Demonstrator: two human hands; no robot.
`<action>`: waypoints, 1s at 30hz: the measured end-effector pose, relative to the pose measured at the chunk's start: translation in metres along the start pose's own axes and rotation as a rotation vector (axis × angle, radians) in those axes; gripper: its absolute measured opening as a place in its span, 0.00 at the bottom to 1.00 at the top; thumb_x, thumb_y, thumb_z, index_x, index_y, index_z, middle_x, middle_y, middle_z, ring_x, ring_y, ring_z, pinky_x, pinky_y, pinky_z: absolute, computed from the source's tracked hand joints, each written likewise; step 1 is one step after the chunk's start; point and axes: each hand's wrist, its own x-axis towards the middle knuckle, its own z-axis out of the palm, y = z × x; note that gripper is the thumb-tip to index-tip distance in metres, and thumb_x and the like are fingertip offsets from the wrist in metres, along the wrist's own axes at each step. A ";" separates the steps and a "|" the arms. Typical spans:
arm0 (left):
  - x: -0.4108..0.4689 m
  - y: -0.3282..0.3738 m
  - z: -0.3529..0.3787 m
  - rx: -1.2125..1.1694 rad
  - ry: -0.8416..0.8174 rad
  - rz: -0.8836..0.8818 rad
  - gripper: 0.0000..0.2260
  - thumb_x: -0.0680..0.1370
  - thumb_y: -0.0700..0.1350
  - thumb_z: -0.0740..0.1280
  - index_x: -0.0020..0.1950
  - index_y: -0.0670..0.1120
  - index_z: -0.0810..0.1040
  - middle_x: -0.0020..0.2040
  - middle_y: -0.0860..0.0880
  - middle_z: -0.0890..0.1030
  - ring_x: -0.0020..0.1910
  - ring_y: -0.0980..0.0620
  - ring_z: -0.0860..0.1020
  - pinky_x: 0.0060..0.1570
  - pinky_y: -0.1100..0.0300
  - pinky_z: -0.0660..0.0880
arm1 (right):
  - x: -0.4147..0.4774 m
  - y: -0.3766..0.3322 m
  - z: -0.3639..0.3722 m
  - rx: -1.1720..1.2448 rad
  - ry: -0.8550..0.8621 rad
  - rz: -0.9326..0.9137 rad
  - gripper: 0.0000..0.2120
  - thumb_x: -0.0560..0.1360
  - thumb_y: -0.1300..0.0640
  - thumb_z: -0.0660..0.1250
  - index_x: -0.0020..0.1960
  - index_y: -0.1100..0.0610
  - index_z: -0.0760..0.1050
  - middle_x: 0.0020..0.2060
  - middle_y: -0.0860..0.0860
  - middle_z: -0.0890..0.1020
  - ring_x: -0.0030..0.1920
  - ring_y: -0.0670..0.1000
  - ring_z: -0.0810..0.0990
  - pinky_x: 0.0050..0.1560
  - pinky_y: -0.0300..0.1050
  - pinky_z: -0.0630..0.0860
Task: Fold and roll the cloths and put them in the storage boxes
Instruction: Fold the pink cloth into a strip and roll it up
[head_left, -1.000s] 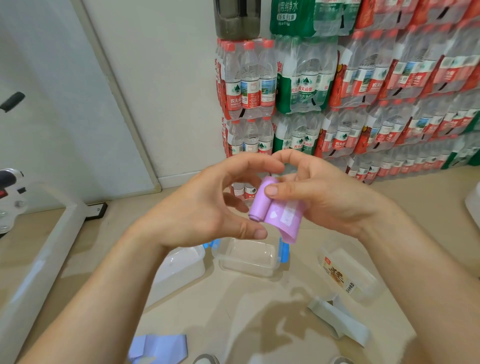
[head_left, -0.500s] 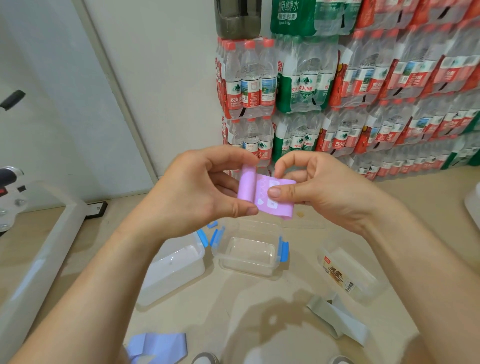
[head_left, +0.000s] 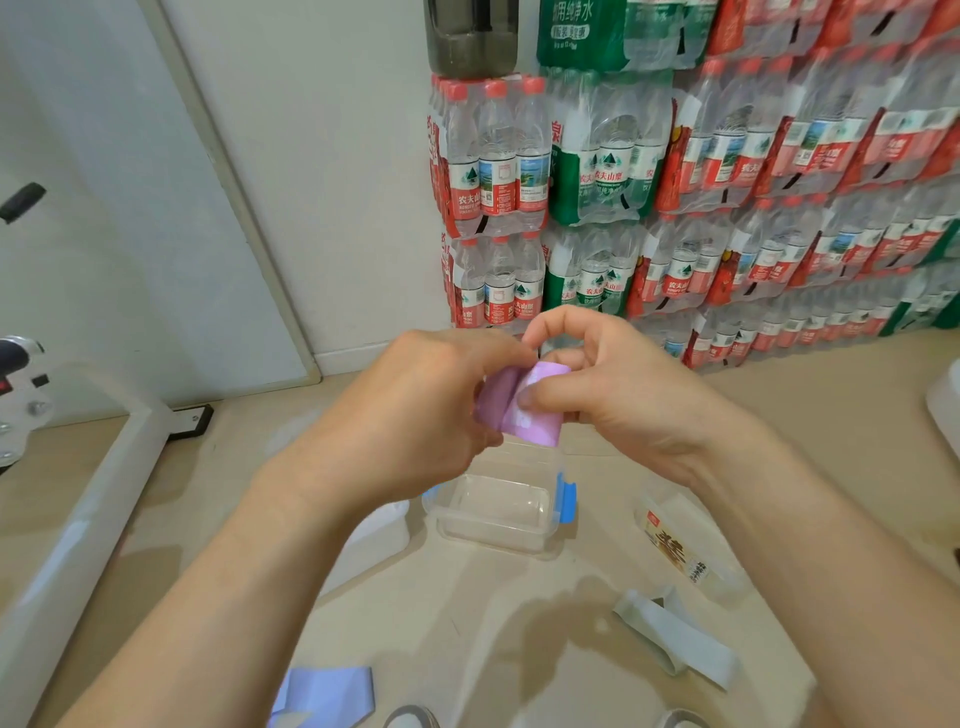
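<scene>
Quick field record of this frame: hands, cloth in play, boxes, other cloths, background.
left hand: grips the rolled end of the pink cloth
right hand: pinches its flat end, thumb on top
pink cloth: partly rolled, held off the floor
open box: clear, blue clips, lidless, looks empty
labelled box: clear, on floor right of open box
grey cloth: folded strip on floor, lower right
blue cloth: on floor, bottom left
background: stacked water bottle packs
</scene>
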 end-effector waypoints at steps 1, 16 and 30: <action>0.001 0.001 0.002 0.046 -0.016 0.029 0.20 0.65 0.36 0.75 0.54 0.50 0.79 0.44 0.56 0.80 0.40 0.57 0.73 0.42 0.57 0.73 | 0.000 0.001 0.002 0.016 0.014 0.001 0.17 0.69 0.74 0.65 0.48 0.55 0.71 0.35 0.57 0.81 0.36 0.53 0.78 0.44 0.48 0.75; 0.004 -0.007 -0.001 -0.763 0.101 -0.350 0.12 0.75 0.42 0.69 0.58 0.47 0.79 0.51 0.47 0.84 0.49 0.45 0.82 0.53 0.52 0.79 | -0.004 -0.002 0.009 0.098 0.147 -0.120 0.22 0.68 0.72 0.71 0.52 0.54 0.66 0.45 0.67 0.82 0.40 0.56 0.82 0.43 0.45 0.80; 0.003 -0.008 0.005 -0.914 0.178 -0.380 0.05 0.72 0.38 0.71 0.46 0.43 0.84 0.40 0.46 0.86 0.39 0.52 0.83 0.52 0.51 0.78 | -0.003 0.001 0.008 0.034 0.149 -0.185 0.15 0.70 0.70 0.71 0.53 0.59 0.73 0.31 0.49 0.81 0.36 0.50 0.82 0.37 0.40 0.80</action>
